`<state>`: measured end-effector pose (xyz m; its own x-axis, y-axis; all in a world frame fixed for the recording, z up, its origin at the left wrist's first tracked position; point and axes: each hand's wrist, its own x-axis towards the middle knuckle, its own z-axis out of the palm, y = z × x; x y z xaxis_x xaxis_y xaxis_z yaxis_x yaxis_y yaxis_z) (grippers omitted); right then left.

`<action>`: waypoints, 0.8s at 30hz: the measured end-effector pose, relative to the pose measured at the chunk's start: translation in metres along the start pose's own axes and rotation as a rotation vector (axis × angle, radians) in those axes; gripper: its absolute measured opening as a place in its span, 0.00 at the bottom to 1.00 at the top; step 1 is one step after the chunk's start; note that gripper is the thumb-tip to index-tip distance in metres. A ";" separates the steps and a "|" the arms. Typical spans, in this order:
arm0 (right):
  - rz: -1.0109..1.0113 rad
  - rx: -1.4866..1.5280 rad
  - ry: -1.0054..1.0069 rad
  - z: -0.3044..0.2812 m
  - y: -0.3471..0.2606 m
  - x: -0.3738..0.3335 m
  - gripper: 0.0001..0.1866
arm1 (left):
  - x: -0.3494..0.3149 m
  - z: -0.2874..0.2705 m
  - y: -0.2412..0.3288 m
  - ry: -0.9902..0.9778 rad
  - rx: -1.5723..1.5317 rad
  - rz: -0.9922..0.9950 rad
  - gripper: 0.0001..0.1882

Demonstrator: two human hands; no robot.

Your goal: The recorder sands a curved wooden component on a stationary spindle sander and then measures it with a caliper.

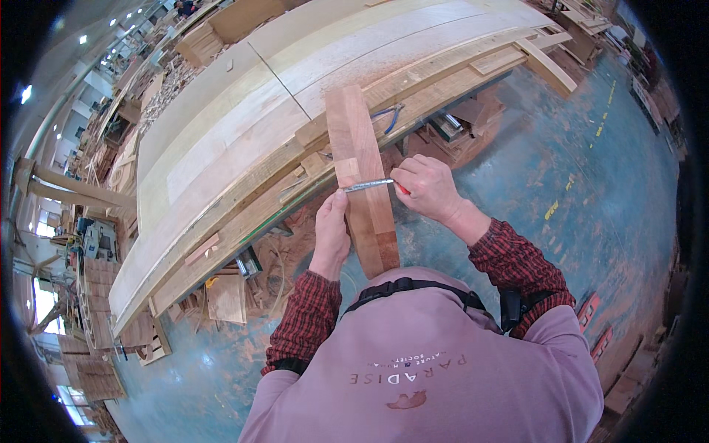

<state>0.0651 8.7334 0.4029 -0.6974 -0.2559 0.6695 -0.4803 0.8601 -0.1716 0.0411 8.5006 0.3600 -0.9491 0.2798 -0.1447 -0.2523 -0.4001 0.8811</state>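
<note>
A long reddish-brown wooden board (356,136) rests with its far end on the workbench and its near end against my body. Across its middle lies a slim silver tool with a red end (367,184); whether it is a file or a knife I cannot tell. My right hand (428,188) is closed round the red end, on the right of the board. At the tool's left tip, my left hand (334,230) pinches with thumb and fingers by the board's left edge. A pair of blue-handled pliers (393,118) lies on the bench, just right of the board.
The workbench (258,210) has a wooden edge and a large pale curved panel (229,111) on top. Small wood offcuts (295,177) lie along the edge. Beneath are scrap panels (227,297) and a metal clamp (249,263). The blue floor (532,170) is dusty with sawdust.
</note>
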 end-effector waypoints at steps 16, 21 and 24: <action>0.626 1.150 -0.250 0.029 -0.005 -0.007 0.11 | 0.035 -0.074 0.028 0.230 -0.471 -0.004 0.21; 0.499 1.122 -0.574 0.014 -0.033 -0.003 0.11 | 0.051 -0.117 0.047 0.454 -0.608 -0.052 0.21; 0.406 1.134 -0.660 0.016 -0.041 0.003 0.11 | 0.058 -0.143 0.046 0.517 -0.672 -0.050 0.20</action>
<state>0.0742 8.6900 0.4001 -0.8602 -0.5095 0.0208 -0.1285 0.1772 -0.9757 -0.0522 8.3736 0.3278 -0.8594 -0.0571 -0.5080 -0.2000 -0.8770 0.4369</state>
